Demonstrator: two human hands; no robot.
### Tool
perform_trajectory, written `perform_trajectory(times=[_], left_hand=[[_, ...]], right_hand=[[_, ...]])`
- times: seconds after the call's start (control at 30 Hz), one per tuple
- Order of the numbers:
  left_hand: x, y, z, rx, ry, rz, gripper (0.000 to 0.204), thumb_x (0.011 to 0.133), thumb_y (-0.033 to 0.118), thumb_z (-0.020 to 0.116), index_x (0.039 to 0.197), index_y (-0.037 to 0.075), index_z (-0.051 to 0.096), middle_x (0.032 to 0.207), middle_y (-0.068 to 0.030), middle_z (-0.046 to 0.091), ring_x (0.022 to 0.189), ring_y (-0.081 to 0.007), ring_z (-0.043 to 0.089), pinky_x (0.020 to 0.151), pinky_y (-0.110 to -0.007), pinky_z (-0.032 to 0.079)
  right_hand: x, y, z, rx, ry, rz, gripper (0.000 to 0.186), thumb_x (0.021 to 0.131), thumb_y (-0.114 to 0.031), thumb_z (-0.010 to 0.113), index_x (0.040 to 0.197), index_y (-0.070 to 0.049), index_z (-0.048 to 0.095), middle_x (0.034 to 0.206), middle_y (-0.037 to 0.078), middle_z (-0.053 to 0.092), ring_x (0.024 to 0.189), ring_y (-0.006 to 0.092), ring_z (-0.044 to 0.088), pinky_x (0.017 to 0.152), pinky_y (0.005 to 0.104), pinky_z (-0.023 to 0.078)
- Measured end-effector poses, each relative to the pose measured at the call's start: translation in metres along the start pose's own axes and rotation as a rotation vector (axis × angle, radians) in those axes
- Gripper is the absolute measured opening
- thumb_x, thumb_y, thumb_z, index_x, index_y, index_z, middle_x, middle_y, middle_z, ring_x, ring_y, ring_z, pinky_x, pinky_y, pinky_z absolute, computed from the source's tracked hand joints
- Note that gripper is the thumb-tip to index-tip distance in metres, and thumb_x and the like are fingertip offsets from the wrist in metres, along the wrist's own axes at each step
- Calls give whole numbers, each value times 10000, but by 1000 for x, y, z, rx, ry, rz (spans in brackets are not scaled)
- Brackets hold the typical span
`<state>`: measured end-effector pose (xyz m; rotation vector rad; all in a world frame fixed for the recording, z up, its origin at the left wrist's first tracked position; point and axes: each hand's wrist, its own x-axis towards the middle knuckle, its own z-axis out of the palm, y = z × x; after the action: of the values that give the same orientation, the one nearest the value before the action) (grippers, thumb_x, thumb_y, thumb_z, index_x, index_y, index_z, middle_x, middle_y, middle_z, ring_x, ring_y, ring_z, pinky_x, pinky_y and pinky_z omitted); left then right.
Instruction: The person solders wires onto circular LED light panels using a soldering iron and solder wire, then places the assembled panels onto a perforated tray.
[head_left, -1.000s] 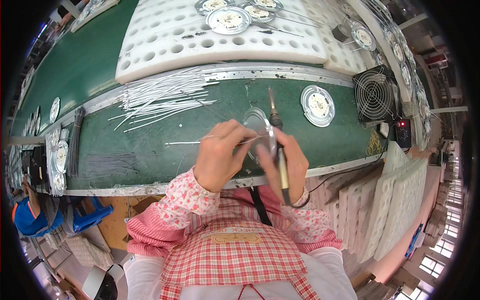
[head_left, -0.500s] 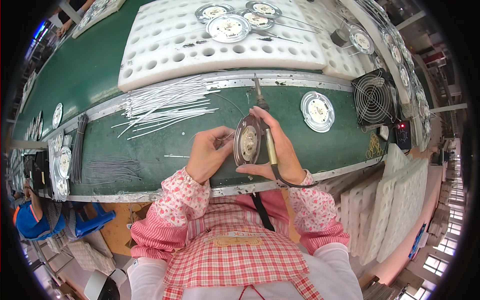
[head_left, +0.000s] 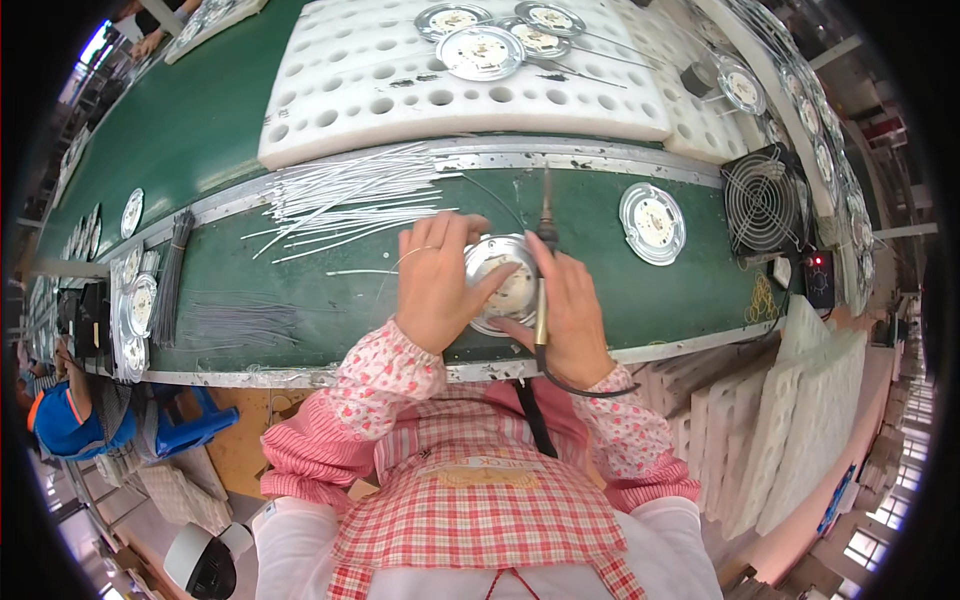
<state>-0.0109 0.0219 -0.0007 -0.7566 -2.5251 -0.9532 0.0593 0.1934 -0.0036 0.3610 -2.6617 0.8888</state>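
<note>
In front of my chest is a round silvery lamp plate [head_left: 512,292] with a pale circuit board in its middle, tilted with its face up. My left hand [head_left: 432,285] grips the plate's left side, thumb laid across its face and fingers behind the rim. My right hand [head_left: 572,315] supports the right edge with its thumb low on the plate. That hand also holds a soldering iron [head_left: 543,225], tip pointing away from me and cord looping by the wrist. A thin white wire [head_left: 360,271] lies beside my left hand.
White wires [head_left: 350,195] lie piled behind my left hand, grey wires [head_left: 240,320] nearer left. Another lamp plate [head_left: 652,224] rests right, before a fan [head_left: 762,205] and a small control box [head_left: 820,280]. Beyond the metal rail, a holed foam block [head_left: 350,70] bears several plates.
The lamp plate has turned from nearly edge-on to face up. My left hand has risen onto it, thumb over its face. The soldering iron stays in my right hand.
</note>
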Motion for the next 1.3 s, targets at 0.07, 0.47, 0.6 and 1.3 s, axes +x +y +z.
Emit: perform_trajectory(times=[0.07,0.47,0.6,1.3], left_hand=[[-8,-3,0,-177,-102,-39,244,894,160,686,1048,17,562,901,-125,579,848,-298,560,743,-376,445],[-12,-18,-3,-347,-335,-6,129,869,8,619,956,19,525,1035,-130,526,855,-304,536,752,-371,447],[-12,-16,-4,-313,-333,11,136,861,12,633,952,19,532,1043,-134,533,868,-313,542,759,-383,449],[-21,-13,-6,-167,-235,129,267,785,8,701,1039,53,630,1079,-101,583,943,-301,568,809,-392,446]], right_hand=[[-6,0,-1,-59,48,3,831,687,-256,859,1398,-55,479,1173,174,552,1059,360,529,891,427,457],[-28,4,-40,475,-63,209,168,882,-78,588,1030,-31,655,705,96,649,543,218,618,536,310,463],[-25,6,-37,467,-81,175,163,872,-75,599,1016,-31,662,689,95,635,533,228,612,525,321,463],[-31,13,-35,685,-107,418,202,909,-70,540,1047,0,669,634,72,616,522,113,581,518,260,442]])
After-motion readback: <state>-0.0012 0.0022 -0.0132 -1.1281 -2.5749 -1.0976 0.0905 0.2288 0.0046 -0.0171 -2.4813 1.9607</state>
